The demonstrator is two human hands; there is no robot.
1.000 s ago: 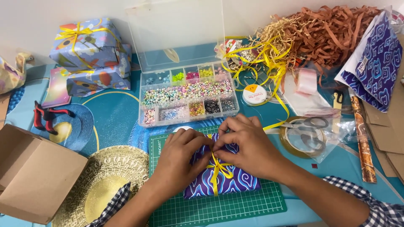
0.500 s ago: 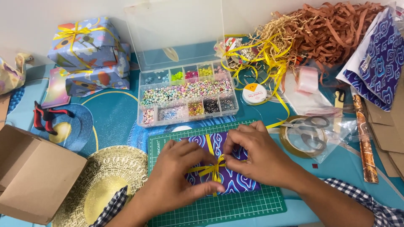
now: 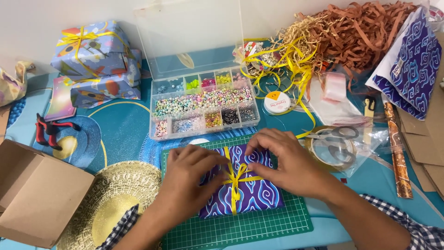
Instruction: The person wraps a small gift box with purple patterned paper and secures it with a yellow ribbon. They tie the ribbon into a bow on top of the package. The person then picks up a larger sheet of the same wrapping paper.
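Both hands pinch the thin yellow ribbon (image 3: 235, 178) crossing the blue-and-purple cloud-patterned wrapped parcel (image 3: 245, 192), left hand (image 3: 187, 178) and right hand (image 3: 286, 162) flanking the knot, apparently to keep it taut. The parcel lies on the green gridded cutting mat (image 3: 249, 227), just below the clear plastic bead organiser box (image 3: 203, 109).

Showing a purple parcel (image 3: 247, 196) with white cloud swirls, crossed by yellow ribbon (image 3: 235, 179), lying on a green gridded mat (image 3: 259, 227).

Home craft table — bead organiser (image 3: 203, 109), cutting mat (image 3: 259, 227), scissors (image 3: 335, 135), wrapped gifts (image 3: 95, 62).
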